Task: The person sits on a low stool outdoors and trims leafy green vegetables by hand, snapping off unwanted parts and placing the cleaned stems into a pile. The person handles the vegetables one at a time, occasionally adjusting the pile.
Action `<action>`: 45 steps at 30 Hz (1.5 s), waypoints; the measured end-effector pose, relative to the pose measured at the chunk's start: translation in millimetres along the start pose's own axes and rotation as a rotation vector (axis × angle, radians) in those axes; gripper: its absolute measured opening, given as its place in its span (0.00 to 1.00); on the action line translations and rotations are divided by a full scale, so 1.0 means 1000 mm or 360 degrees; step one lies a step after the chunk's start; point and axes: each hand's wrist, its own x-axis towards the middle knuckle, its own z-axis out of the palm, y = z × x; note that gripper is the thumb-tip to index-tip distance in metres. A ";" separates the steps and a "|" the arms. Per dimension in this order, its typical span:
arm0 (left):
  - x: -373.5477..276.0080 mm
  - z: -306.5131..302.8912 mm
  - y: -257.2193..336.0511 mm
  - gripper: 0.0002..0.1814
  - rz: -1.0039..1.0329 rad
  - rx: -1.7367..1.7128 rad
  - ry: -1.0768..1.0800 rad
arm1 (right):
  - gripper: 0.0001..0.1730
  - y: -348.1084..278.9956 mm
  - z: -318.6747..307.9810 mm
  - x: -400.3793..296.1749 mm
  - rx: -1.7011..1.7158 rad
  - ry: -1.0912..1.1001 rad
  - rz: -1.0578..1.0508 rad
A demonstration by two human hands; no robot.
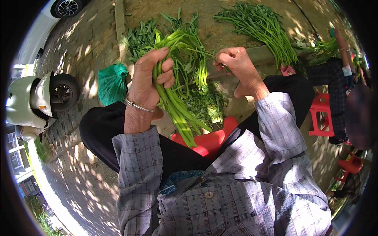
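Note:
My left hand is closed around a bundle of long green vegetable stems, their thick ends pointing down towards my lap and their leafy tops bent over to the right. To the right of it, my right hand pinches the tip of a thin green stem that runs across from the bundle. Below and behind the bundle, a heap of loose leaves and trimmings lies on the ground between my legs. More leafy greens lie just beyond my left hand.
A large pile of leafy stems lies at the upper right. A green bag sits left of my left hand. Red plastic stools stand at the right, near another person's arm. A white scooter and a car are at the left.

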 end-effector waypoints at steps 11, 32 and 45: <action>-0.003 0.015 -0.011 0.05 0.0335 0.0311 0.0103 | 0.08 0.011 0.000 -0.009 -0.0289 -0.0300 0.0148; 0.018 0.040 -0.130 0.25 0.0813 0.2709 0.0189 | 0.23 0.036 0.020 -0.024 0.1470 -0.0114 0.0593; 0.003 0.055 -0.150 0.34 0.1484 0.2312 0.0122 | 0.20 0.023 -0.011 -0.010 0.1682 0.0050 0.0221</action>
